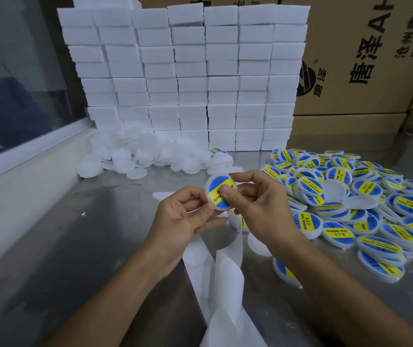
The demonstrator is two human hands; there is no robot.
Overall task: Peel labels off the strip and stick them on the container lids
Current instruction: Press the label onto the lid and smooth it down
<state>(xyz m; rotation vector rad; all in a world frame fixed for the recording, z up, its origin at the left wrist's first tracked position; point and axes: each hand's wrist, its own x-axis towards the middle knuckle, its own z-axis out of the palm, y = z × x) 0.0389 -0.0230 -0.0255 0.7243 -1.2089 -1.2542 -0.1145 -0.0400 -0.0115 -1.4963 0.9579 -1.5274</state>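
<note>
A round white lid [216,187] with a blue and yellow label on it is held up between both hands above the steel table. My left hand [183,216] grips its lower left edge with thumb and fingers. My right hand [255,204] holds its right side, the thumb pressing on the label's face. The white backing strip [223,279] trails from under my hands down to the bottom edge. A label still on the strip [243,222] peeks out below my right hand.
A heap of plain white lids [150,156] lies at the back left. Several labelled lids [366,209] are piled at the right. Stacked white boxes [188,78] form a wall behind, with cardboard cartons [366,56] beside them. A window ledge [25,171] runs along the left.
</note>
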